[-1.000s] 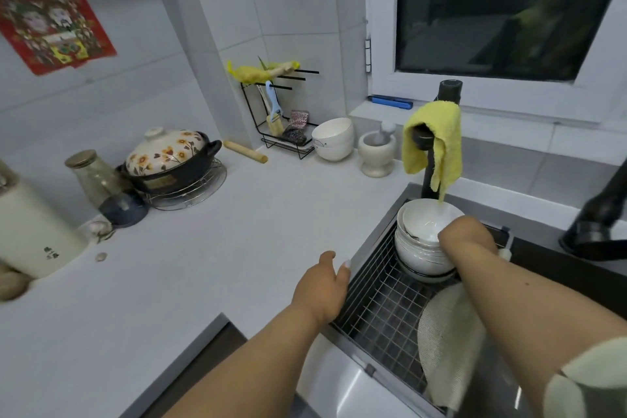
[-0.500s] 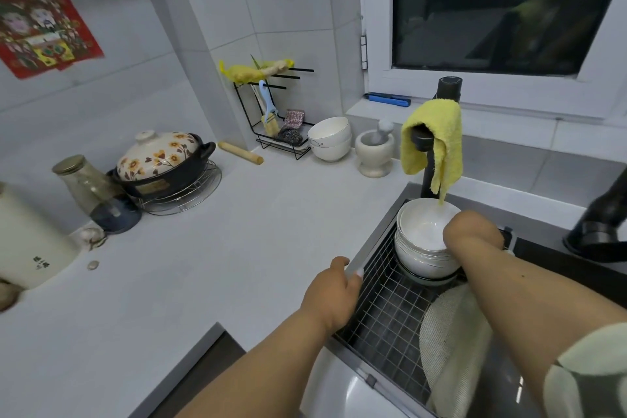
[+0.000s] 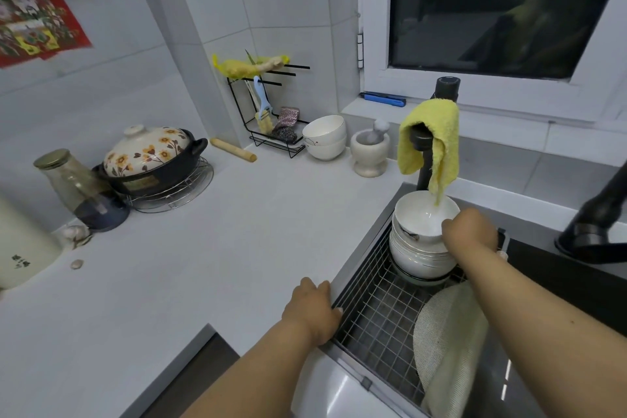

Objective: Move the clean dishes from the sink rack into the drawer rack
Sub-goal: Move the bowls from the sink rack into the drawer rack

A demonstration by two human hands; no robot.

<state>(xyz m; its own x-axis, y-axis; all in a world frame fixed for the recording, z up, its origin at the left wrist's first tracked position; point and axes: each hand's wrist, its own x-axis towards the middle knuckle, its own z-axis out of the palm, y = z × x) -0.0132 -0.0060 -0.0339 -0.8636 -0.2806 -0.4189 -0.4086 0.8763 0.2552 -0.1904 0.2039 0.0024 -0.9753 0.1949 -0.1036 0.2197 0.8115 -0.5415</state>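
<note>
A stack of white bowls (image 3: 415, 248) stands at the far end of the wire sink rack (image 3: 376, 312). My right hand (image 3: 470, 231) grips the near right rim of the top bowl (image 3: 420, 215), which sits tilted above the others. My left hand (image 3: 314, 310) rests on the counter at the rack's left edge, fingers curled over the sink rim. A round beige mat (image 3: 448, 339) leans in the rack's near right part. No drawer rack is in view.
A black faucet (image 3: 437, 132) with a yellow cloth (image 3: 431, 142) hangs just over the bowls. Two white bowls (image 3: 324, 137), a mortar (image 3: 369, 153), a utensil stand (image 3: 271, 112), a floral pot (image 3: 149, 159) and a jar (image 3: 78, 187) line the counter's back.
My right hand has tipped the top bowl up off the stack. My left hand slid closer to the sink rim.
</note>
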